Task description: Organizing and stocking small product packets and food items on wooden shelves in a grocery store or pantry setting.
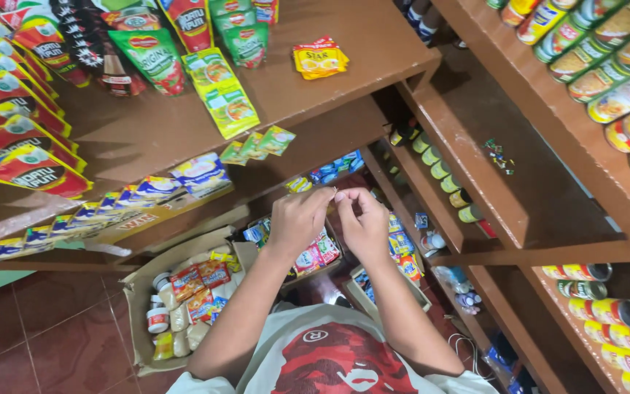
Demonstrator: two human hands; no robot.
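My left hand [299, 219] and my right hand [364, 222] are raised together in front of the brown wooden shelves, fingertips pinched against each other. Between the fingertips sits something very small and pale [335, 191]; I cannot tell what it is. Both hands hover over a lower shelf of small colourful sachets [315, 255]. Just beyond the hands hang strips of blue sachets [333, 169].
Red and green pouches [156, 57] and a yellow packet [319, 58] lie on the upper shelf [373, 44]. Rows of tins [621, 73] fill the right shelves, with more tins [614, 321] below. A cardboard box [140, 292] of jars and sachets stands on the red tiled floor.
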